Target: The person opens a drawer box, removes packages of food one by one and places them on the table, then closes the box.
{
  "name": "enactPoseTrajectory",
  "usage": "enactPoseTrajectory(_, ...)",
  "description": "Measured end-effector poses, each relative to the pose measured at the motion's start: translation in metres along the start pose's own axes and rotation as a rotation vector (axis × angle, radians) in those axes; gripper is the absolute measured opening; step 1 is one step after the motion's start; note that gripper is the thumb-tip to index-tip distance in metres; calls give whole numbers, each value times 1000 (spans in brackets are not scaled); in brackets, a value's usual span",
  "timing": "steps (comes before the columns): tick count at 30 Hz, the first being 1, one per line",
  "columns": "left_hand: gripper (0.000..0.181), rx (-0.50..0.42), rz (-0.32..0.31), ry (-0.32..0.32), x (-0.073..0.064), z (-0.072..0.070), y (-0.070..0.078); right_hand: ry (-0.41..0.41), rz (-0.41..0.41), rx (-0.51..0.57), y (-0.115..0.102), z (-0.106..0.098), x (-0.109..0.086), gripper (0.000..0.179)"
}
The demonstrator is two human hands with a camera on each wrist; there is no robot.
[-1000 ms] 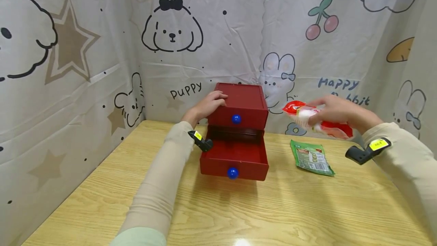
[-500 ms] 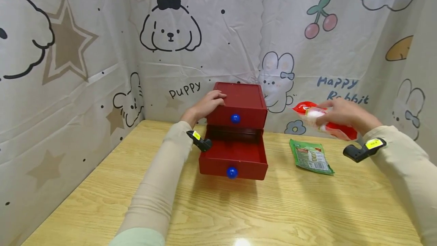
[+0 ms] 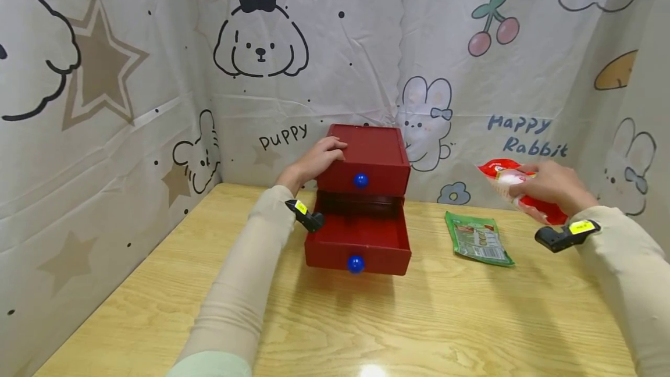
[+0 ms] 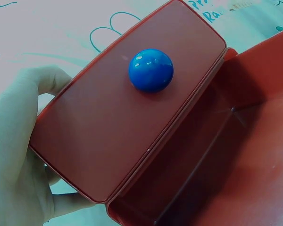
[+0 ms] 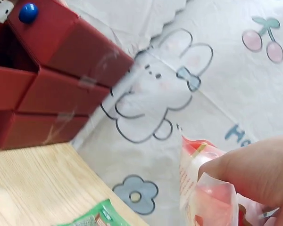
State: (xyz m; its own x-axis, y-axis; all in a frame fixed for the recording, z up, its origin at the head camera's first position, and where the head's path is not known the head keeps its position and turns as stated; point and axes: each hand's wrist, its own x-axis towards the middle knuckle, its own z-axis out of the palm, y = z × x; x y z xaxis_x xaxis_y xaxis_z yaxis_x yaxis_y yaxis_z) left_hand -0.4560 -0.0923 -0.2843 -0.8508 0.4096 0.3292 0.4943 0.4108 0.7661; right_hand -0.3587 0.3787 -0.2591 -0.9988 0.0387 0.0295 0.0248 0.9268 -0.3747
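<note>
A red drawer cabinet (image 3: pixel 374 144) with blue knobs stands on the table in the head view. My left hand (image 3: pixel 316 162) grips its upper left corner, some fingers over the top and others along the side, as the left wrist view shows. Below the top drawer, one drawer (image 3: pixel 324 253) is pulled out, its red floor visible. At the right, my right hand (image 3: pixel 552 184) holds a red-and-white plastic snack bag (image 3: pixel 508 177) in the air, thumb against its near face. The bag's far side is hidden behind the fingers in the right wrist view (image 5: pixel 210 202).
A green snack packet (image 3: pixel 483 240) lies flat on the wooden table (image 3: pixel 419 324), between the cabinet and my right arm. A white patterned curtain (image 3: pixel 335 86) hangs close behind the cabinet and along the left side.
My right hand has moved rightward and slightly down with the red-and-white snack bag, away from the cabinet. My left hand stays on the cabinet, and the drawer remains pulled out.
</note>
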Motion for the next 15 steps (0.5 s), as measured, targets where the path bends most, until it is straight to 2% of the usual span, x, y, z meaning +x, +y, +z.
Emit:
enactPoseTrajectory(9, 43, 12, -5, 0, -2, 0, 0, 49, 112, 50, 33, 15, -5, 90)
enactPoseTrajectory(15, 45, 8, -19, -7, -3, 1, -1, 45, 162, 91, 52, 28, -6, 92)
